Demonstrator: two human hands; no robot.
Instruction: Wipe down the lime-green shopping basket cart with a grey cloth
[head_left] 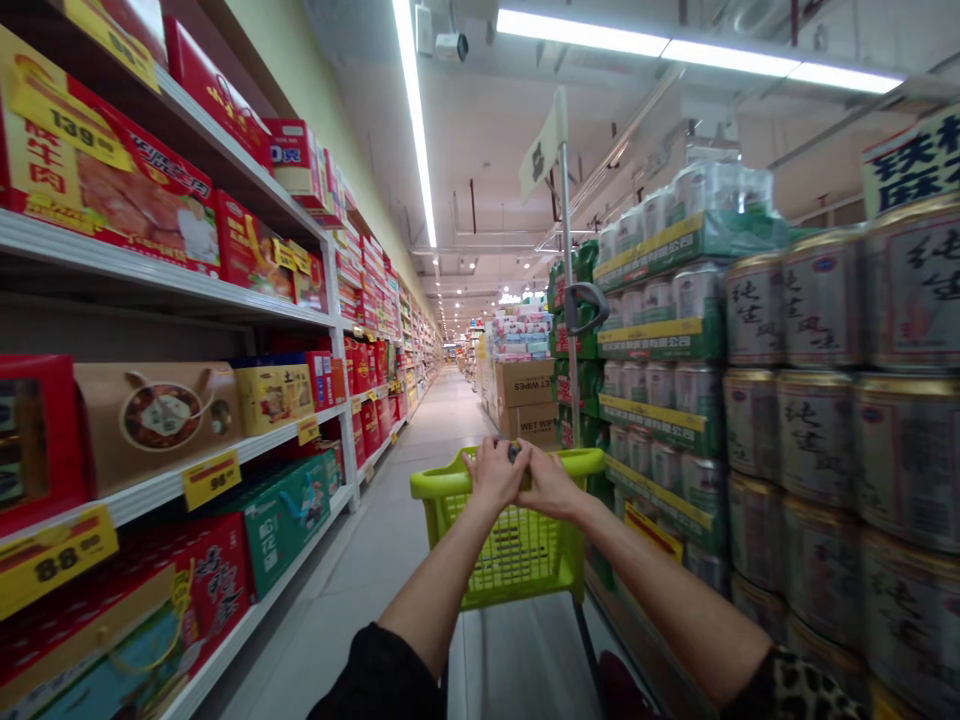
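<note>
My left hand (493,475) and my right hand (544,483) meet at the middle of the handle of a lime-green plastic shopping trolley (517,550), both curled over its top bar. The fingers of the two hands nearly touch. A small dark object (514,452) shows just beyond my fingers, too small to identify. The trolley's mesh basket stands ahead of my forearms on a thin dark frame, and its wheels are out of view. Black sleeves (379,685) show at the bottom edge, the right one with a leopard print.
White shelves (161,265) of red gift boxes with yellow price tags line the left. Stacked green-and-white drink packs (660,385) and large printed cans (825,420) tower close on the right. A pale tiled aisle (442,420) runs far ahead past "WET WIPES" cartons (525,400).
</note>
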